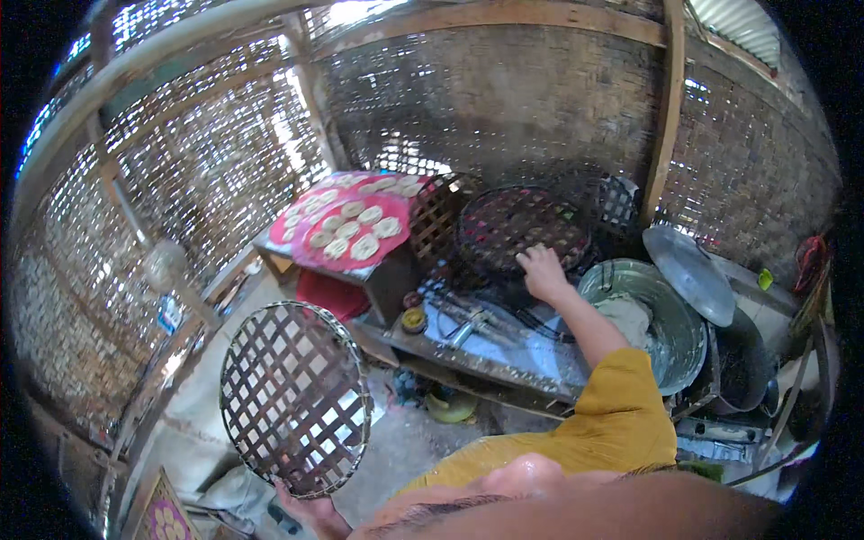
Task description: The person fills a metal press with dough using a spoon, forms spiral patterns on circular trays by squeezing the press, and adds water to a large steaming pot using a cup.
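Note:
My left hand [310, 511] grips the lower rim of a round openwork bamboo tray [292, 396], tilted up on edge to my left. Pale bits cling to its dark lattice. Over on the far side of the low bench, my right hand [543, 273] reaches to the near edge of another round, dark lattice tray [522, 225], which lies level. Its fingers are a little apart over the slats; whether they touch is hard to see. Beside my right forearm stands a big metal basin [688, 346] with a white mass [625, 315] inside.
Pale flat rounds [364, 246] lie on a pink sheet [306, 252] on a small table. A dark lattice tray [434, 225] leans beside it. A metal lid [688, 274] rests against the basin. Tongs-like metal [465, 331] and a yellow container [413, 319] sit on the bench. Woven walls surround everything.

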The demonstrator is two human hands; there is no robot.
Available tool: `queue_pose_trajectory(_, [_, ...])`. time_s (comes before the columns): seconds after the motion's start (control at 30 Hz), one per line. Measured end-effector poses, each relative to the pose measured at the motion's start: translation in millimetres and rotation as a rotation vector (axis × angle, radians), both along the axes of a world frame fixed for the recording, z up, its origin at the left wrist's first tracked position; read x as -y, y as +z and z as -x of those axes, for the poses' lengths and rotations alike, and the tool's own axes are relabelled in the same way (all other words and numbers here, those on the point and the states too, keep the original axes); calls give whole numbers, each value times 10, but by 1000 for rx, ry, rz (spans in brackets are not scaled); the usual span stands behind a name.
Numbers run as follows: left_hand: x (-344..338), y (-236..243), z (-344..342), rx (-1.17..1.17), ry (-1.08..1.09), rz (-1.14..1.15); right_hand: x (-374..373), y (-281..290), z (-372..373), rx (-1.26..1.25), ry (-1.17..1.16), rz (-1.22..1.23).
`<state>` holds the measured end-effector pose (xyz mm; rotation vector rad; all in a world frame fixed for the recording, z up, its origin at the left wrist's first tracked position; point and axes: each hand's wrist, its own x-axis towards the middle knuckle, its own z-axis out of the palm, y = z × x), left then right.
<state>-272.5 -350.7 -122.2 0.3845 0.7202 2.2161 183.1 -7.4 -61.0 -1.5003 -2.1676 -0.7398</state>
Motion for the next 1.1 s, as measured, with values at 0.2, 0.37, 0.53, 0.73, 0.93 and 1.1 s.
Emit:
queue_pose_trajectory(0.2, [-1028,283,-435,29,-164,-280,-318,100,-178,-74,431,-118])
queue_pose_trajectory(0.37, [-1561,515,-849,6,-132,-236,-669,1052,-805,-261,306,-512])
queue_pose_trajectory(0.53, [-1913,528,-1059,-14,-202,-228,-1145,1654,-1811,-547,-96,-524])
queue_pose_trajectory(0.73, [-2497,794,-1391,71,-138,77,-1801,975,-3132,-571,-336,-254])
queue_pose_trajectory(0.93, [-3414,1065,-2120,74,-553,54,-1154,1054,-2066,-1088,155,238])
queue_pose_trajectory(1.1, [-3694,1271,-2920,69,-943,126,-119,1238,-1525,-1786,756,806])
